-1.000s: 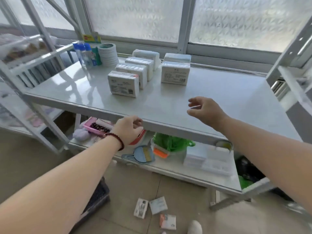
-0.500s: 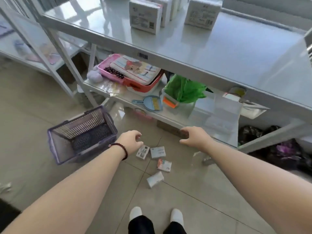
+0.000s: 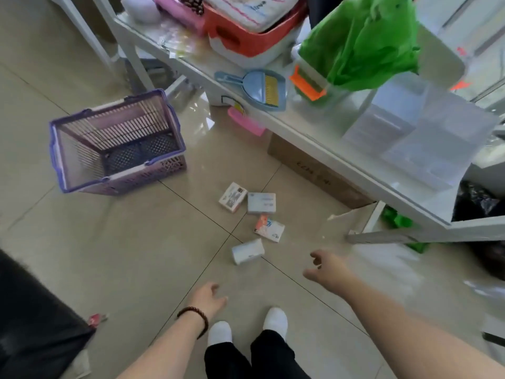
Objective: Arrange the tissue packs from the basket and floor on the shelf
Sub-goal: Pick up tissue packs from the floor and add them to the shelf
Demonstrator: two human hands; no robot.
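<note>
Four tissue packs [image 3: 248,251] lie on the floor [image 3: 136,255]; I see my left hand [image 3: 209,298] and right hand [image 3: 326,269] released, grasping nothing.

The shelf [image 3: 322,149] runs out past the top and right edges, so its upper level is out of sight. Print on the tissue packs [image 3: 261,203] is too small to read. A dark shape [image 3: 32,318] at lower left is cropped and unidentifiable.
</note>
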